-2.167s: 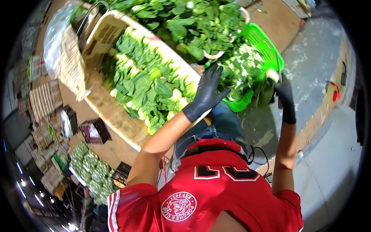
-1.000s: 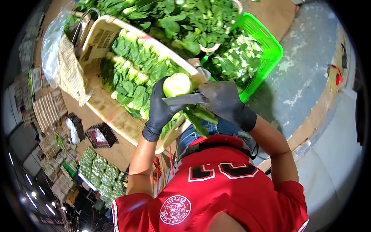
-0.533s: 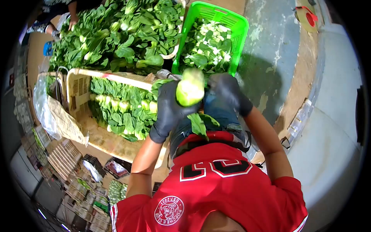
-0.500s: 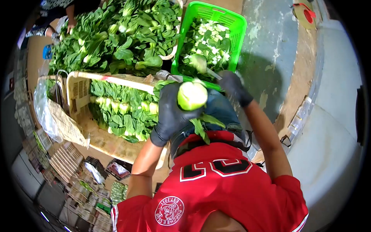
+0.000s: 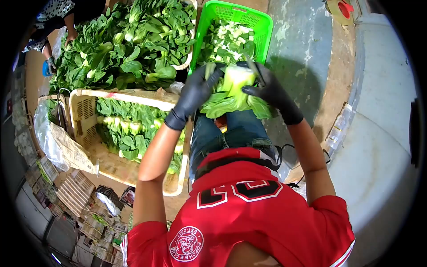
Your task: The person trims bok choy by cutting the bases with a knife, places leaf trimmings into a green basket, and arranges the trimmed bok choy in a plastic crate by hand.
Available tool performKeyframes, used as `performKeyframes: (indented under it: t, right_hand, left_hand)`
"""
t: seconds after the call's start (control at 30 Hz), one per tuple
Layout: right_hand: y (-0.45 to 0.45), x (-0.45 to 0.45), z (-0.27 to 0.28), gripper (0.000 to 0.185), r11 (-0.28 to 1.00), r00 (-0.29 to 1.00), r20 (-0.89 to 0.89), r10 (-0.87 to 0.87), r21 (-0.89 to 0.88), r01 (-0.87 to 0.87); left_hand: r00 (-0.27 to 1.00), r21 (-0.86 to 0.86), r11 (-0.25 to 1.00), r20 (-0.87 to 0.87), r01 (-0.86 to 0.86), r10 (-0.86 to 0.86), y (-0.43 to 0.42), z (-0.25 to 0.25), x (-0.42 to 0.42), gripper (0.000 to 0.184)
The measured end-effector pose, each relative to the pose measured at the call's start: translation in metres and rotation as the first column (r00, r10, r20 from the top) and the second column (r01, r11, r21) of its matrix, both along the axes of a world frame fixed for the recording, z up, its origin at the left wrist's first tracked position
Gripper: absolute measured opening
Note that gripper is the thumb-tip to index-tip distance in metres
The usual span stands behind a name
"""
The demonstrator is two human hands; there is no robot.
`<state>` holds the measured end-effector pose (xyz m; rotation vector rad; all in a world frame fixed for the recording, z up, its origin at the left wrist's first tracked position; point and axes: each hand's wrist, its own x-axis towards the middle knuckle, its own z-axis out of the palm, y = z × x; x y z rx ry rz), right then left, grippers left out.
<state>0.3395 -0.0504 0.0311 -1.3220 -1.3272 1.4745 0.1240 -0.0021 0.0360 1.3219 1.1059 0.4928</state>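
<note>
A head of bok choy (image 5: 238, 84) is between my two hands, its pale stalk end up and its leaves hanging towards my lap. My black-gloved left hand (image 5: 195, 93) is closed at its left side, with a green leaf (image 5: 210, 70) between thumb and fingers. At the other side my gloved right hand (image 5: 275, 91) grips a knife (image 5: 254, 69), its thumb against the bok choy. The blade is partly blurred. Just beyond my hands, cut pieces and loose leaves (image 5: 229, 38) lie in a green plastic crate (image 5: 262, 38).
Left of me, a cream crate (image 5: 84, 111) holds rows of bok choy (image 5: 129, 127). Behind it rises a large heap of bok choy (image 5: 133, 44). A co-worker's hands (image 5: 70, 35) are at the heap's far left. A tape roll (image 5: 340, 10) lies at upper right.
The bok choy has turned from base towards me to upright, leaves down. My right hand has come in with the knife to meet it. My left hand has shifted to its left side.
</note>
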Motion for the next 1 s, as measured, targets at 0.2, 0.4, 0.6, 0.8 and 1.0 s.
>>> performKeyframes:
  t: [0.2,0.4,0.6,0.8,1.0]
  right_hand:
    - [-0.012,0.031,-0.006,0.052,0.954,0.986,-0.056,-0.156,-0.269,0.135]
    - [0.012,0.011,0.004,0.039,0.950,0.987,-0.014,-0.158,-0.275,0.148]
    - [0.037,0.046,-0.046,0.031,0.988,0.977,0.194,-0.090,-0.109,0.113]
    - [0.056,-0.003,-0.027,0.038,0.973,0.950,0.283,-0.129,-0.150,0.177]
    - [0.063,0.000,-0.068,0.050,0.993,0.802,0.590,-0.092,-0.005,0.118]
  left_hand:
    - [0.903,0.548,0.798,-0.430,0.252,0.011,0.027,0.013,0.008,0.070]
    - [0.965,0.145,0.956,-0.100,0.256,-0.243,-0.004,-0.026,0.012,0.073]
    - [0.737,-0.701,0.708,0.435,-0.085,0.518,-0.001,-0.062,-0.097,0.052]
    - [0.425,-0.477,0.760,0.634,-0.442,0.645,0.073,-0.027,-0.267,0.060]
    - [0.511,0.564,0.656,-0.419,-0.501,0.750,-0.056,-0.116,-0.300,0.022]
